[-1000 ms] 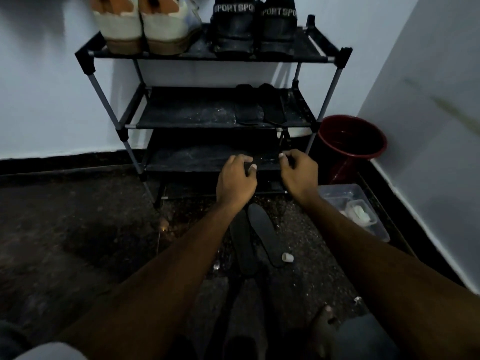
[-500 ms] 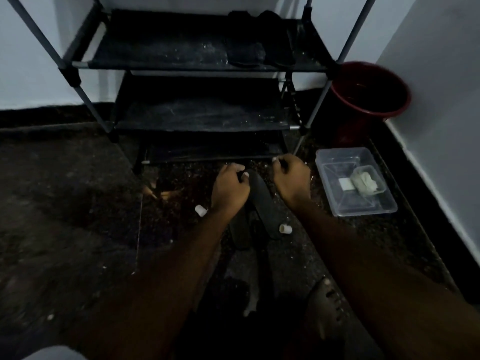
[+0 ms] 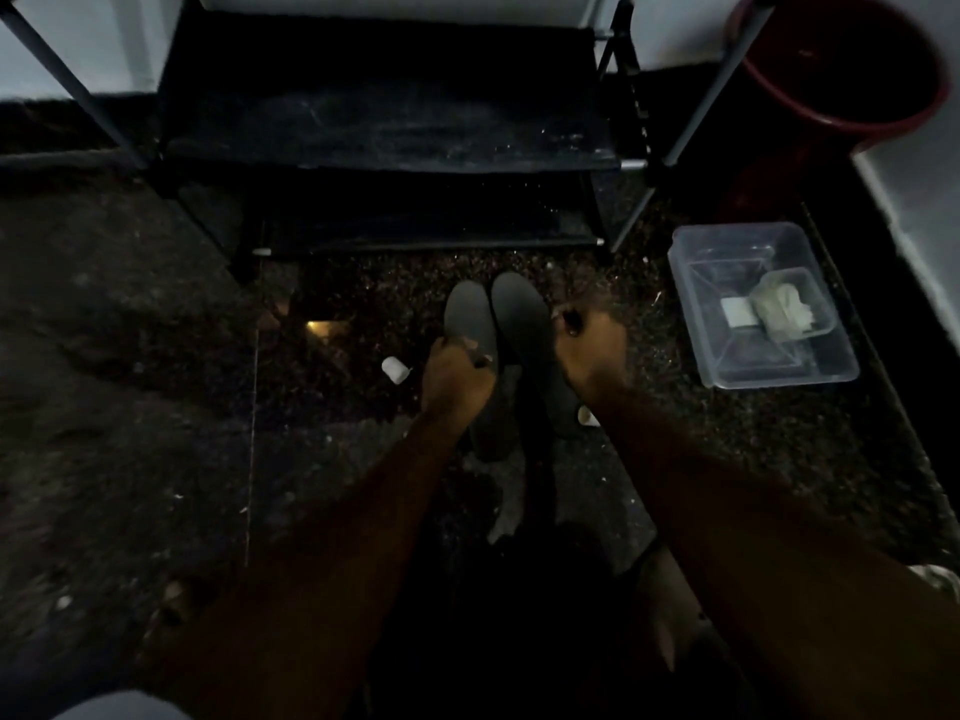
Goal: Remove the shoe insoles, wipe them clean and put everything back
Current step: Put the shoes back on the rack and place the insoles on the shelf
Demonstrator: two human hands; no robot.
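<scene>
- Fingers (image 3: 468,356) of the left hand (image 3: 454,381) are curled round the side of the left insole (image 3: 467,317) and hold it.
- Fingers (image 3: 569,320) of the right hand (image 3: 592,356) are curled too, right at the side of the right insole (image 3: 519,314). They seem to pinch it, but the blur makes it hard to be sure.
- Both insoles lie on the floor (image 3: 156,407), right next to each other, between the two hands. Their toe ends stick out past the fingers, toward the rack (image 3: 384,142).
- The first step looks done: the insoles are out of the shoes.
- I think wiping comes next. It is too dark to tell if the insoles are clean yet.
- Putting them back in is not done yet.
- No shoes show anywhere, so I can't say where the insoles must go.
- A clear box (image 3: 737,231) sits well off to the right of the right fingers. Something white lies in it, maybe a cloth, but it is too blurry to know.
- One small white cap (image 3: 395,370) lies just left of the left fingers. Another (image 3: 587,418) peeks out beside the right wrist.
- A red bucket (image 3: 810,122) is far past the right fingers, and its top is cut off.
- The rack's top is cut off too. The hands and arms hide parts of the insoles.
</scene>
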